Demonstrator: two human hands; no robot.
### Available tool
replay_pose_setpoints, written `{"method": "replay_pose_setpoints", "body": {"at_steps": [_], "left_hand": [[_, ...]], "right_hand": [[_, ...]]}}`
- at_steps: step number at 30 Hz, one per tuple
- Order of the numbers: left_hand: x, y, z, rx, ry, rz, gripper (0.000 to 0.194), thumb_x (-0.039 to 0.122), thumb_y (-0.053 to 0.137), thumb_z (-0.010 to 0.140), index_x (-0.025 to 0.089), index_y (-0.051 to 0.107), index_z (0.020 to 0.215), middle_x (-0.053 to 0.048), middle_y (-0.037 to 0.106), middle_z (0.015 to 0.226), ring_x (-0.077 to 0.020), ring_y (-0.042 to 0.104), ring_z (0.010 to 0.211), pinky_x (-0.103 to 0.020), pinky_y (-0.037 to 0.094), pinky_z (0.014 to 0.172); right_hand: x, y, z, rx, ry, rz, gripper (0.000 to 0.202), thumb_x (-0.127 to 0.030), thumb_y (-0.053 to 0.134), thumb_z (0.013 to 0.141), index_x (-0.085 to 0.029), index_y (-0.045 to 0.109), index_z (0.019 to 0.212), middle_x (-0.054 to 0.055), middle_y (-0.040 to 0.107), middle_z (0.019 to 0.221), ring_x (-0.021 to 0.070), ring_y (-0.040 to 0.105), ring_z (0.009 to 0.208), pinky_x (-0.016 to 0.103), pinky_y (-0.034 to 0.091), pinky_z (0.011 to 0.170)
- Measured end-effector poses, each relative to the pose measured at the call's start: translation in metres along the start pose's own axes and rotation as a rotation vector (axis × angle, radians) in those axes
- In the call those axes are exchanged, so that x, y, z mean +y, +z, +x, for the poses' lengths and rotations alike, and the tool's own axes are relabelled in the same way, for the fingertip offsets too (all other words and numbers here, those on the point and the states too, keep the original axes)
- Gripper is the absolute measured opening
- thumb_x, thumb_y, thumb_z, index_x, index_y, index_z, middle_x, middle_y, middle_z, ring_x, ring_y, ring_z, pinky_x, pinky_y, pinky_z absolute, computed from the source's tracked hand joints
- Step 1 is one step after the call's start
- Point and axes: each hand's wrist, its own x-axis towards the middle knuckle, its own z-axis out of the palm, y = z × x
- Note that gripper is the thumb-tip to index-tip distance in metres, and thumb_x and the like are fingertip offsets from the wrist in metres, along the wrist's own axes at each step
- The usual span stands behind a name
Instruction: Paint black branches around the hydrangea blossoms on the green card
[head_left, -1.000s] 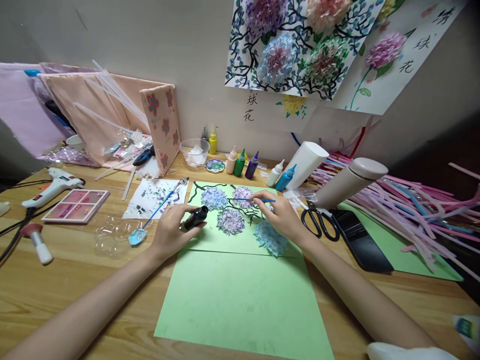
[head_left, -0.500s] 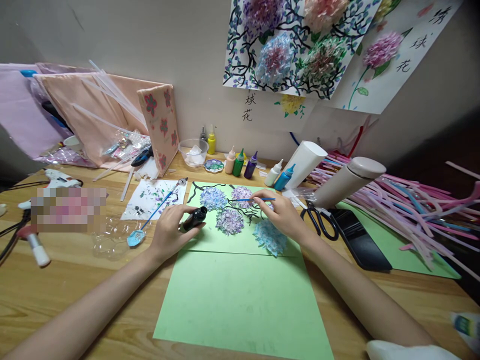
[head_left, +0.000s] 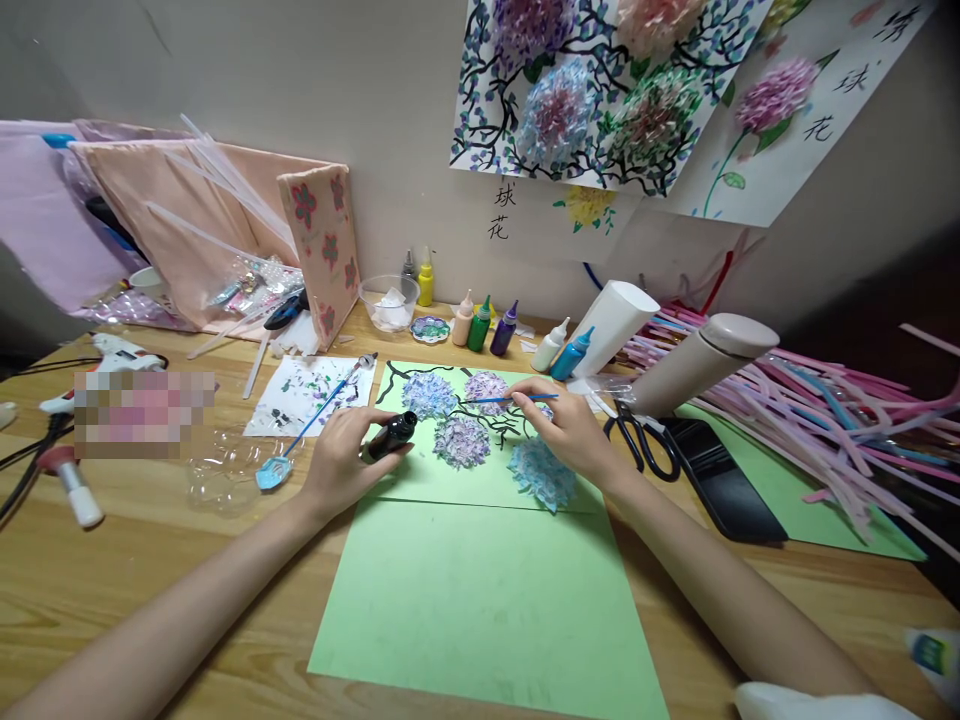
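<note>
My left hand (head_left: pixel 346 452) is closed around a small black bottle (head_left: pixel 391 437), tilted with its open mouth up and to the right. Pinched in my right hand (head_left: pixel 566 425) is a thin blue paintbrush (head_left: pixel 517 398), its tip pointing left over the pale green paper (head_left: pixel 405 482). Black painted branches run across this sheet between raised flowers: a blue one (head_left: pixel 428 394), a mauve one (head_left: pixel 461 442), another purple-pink one (head_left: pixel 486 390) and a light blue one (head_left: pixel 541 472) beside my right wrist. A second green sheet (head_left: pixel 480 600) lies nearer me.
Paint bottles (head_left: pixel 480 330) stand along the wall. Left lie a paint-spotted white paper (head_left: pixel 292 395), another brush (head_left: pixel 319 412) and a glue gun (head_left: pixel 124 352). Scissors (head_left: pixel 660 450), a black phone (head_left: pixel 720 485), a tumbler (head_left: pixel 705 365) and pink strips (head_left: pixel 825 400) are right.
The whole view has shifted slightly. Both hands keep their grips, and the brush tip stays at nearly the same spot by the branches.
</note>
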Motion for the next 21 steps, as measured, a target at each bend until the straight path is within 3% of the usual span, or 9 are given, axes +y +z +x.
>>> {"method": "replay_pose_setpoints", "body": {"at_steps": [10, 21], "left_hand": [[-0.0006, 0.0006, 0.0006, -0.004, 0.010, 0.008, 0.031, 0.034, 0.065, 0.076, 0.021, 0.052, 0.101, -0.004, 0.064, 0.090, -0.0192, 0.058, 0.084, -0.032, 0.046, 0.072], [-0.0008, 0.0014, -0.0006, -0.004, -0.007, 0.001, 0.030, 0.034, 0.064, 0.076, 0.021, 0.054, 0.101, -0.004, 0.065, 0.089, -0.0192, 0.058, 0.083, -0.032, 0.045, 0.071]], "right_hand": [[0.0008, 0.0021, 0.0007, -0.041, 0.014, -0.011, 0.021, -0.033, 0.041, 0.092, -0.021, 0.059, 0.090, 0.004, 0.066, 0.091, 0.0179, 0.061, 0.085, 0.029, 0.046, 0.075], [-0.0003, 0.0000, -0.0006, -0.001, -0.014, -0.045, 0.022, -0.033, 0.041, 0.092, -0.021, 0.060, 0.089, 0.005, 0.066, 0.091, 0.0200, 0.061, 0.088, 0.032, 0.046, 0.076]]}}
